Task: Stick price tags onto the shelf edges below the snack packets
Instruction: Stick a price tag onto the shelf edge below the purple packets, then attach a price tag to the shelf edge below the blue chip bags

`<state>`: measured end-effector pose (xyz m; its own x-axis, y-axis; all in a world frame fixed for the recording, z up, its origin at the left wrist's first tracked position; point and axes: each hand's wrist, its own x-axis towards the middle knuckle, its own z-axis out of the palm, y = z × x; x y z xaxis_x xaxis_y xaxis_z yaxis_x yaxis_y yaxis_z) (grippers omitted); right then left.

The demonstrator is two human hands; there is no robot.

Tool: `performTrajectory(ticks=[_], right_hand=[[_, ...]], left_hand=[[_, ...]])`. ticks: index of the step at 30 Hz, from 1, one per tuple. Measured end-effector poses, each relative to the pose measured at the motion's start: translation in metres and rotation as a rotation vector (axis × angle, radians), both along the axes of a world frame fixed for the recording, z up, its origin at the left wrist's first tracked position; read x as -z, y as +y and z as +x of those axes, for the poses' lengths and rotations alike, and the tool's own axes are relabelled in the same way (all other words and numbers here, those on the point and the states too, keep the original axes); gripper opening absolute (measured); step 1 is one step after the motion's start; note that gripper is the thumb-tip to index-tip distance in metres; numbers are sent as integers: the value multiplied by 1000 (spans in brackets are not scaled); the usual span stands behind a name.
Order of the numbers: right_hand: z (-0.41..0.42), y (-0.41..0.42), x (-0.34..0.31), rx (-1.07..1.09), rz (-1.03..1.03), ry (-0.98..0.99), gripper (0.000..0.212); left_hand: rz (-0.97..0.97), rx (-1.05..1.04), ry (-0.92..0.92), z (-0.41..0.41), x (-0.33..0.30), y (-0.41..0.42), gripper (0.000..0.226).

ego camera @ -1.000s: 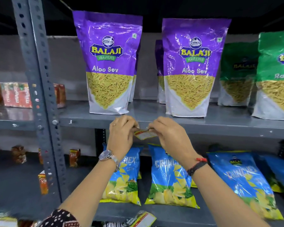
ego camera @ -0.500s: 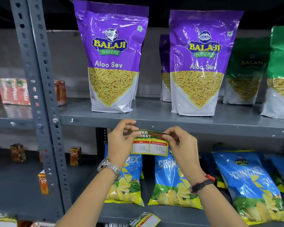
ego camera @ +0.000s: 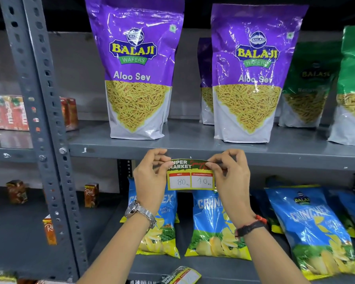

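Tag: green-and-yellow paper price tag (80 and 40 handwritten), held against grey metal shelf edge, below purple Aloo Sev packets.
Left hand: fingers pinched on tag's top left corner.
Right hand: fingers pinched on top right corner.

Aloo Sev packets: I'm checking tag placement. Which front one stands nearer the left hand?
The left front Aloo Sev packet, beside the upright post, above the left hand.
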<state>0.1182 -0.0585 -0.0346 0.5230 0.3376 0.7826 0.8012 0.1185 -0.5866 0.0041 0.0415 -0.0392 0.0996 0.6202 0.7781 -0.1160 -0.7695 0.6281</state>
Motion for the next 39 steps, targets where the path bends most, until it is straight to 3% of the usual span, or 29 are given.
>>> performTrajectory(ticks=[6,14,18,23,28,30,32,36,39], right_hand=[[1,1,-10,-19,72,58,29],[1,7,-16,17,79,94,27],[-2,5,-19,76,41,68,18],[1,1,-27,160,-38,59,30],[-8,-11,20,23,178,6,25],[-17,-16,73,-10,-13,-62,22],[-22,-18,127,-55,-351,-144,13],[-28,-8,202,-55,-941,-453,35],[-29,2,229,-5,-1011,-528,53]], left_hand=[[-8,6,-51,3,-13,1,29],[-2,-50,-62,6,-17,1,30],[35,-94,-46,10,-18,-1,28],[32,-165,-26,7,-23,0,38],[74,-203,-124,-13,16,5,27],[56,-221,-99,-22,55,5,22],[5,-209,10,-29,104,4,21],[-137,-144,364,-39,204,1,21],[-254,-51,610,-43,261,0,24]])
